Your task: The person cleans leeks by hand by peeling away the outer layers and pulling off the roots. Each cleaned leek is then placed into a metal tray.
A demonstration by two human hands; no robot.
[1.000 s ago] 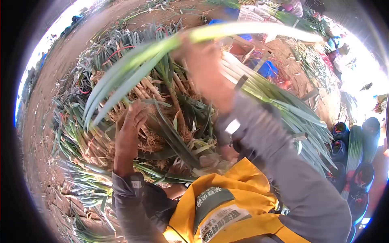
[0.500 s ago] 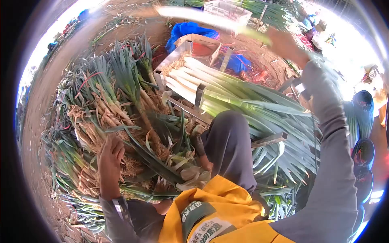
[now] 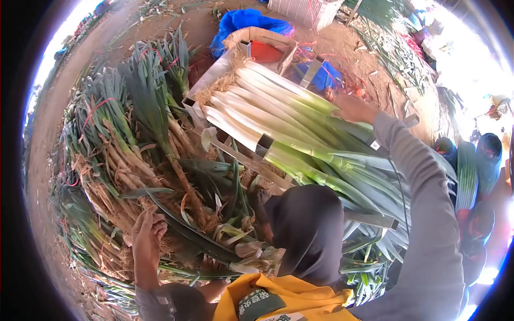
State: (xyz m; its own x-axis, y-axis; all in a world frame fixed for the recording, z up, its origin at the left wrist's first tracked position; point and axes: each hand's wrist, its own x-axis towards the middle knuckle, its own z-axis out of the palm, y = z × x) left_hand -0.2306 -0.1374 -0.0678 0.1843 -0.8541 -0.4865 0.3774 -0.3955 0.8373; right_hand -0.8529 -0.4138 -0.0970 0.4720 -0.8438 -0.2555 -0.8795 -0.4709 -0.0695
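My right hand (image 3: 354, 109) is closed around the green part of a leek (image 3: 286, 88) along the far side of a stack of cleaned leeks (image 3: 243, 115). Their white stems point left, with pale roots (image 3: 217, 88) at the tips, and their green leaves fan out to the right. The stack lies in a metal rack (image 3: 251, 163) with short upright posts. Over a heap of uncleaned leeks (image 3: 126, 163) with brown roots, my left hand (image 3: 146, 235) has its fingers curled; whatever may be in them is hidden.
Behind the rack are a cardboard box (image 3: 284, 44), blue plastic (image 3: 243, 24) and a white crate (image 3: 308, 12). My bent knee (image 3: 308, 224) is close to the rack's near side. Peeled leaves (image 3: 254, 249) lie left of it. Dark, rounded bundles (image 3: 488, 150) stand at the right.
My right hand has come down and left, bringing a leek from the air above the rack onto the stack. The left hand stays over the heap, fingers bent. The view has shifted slightly.
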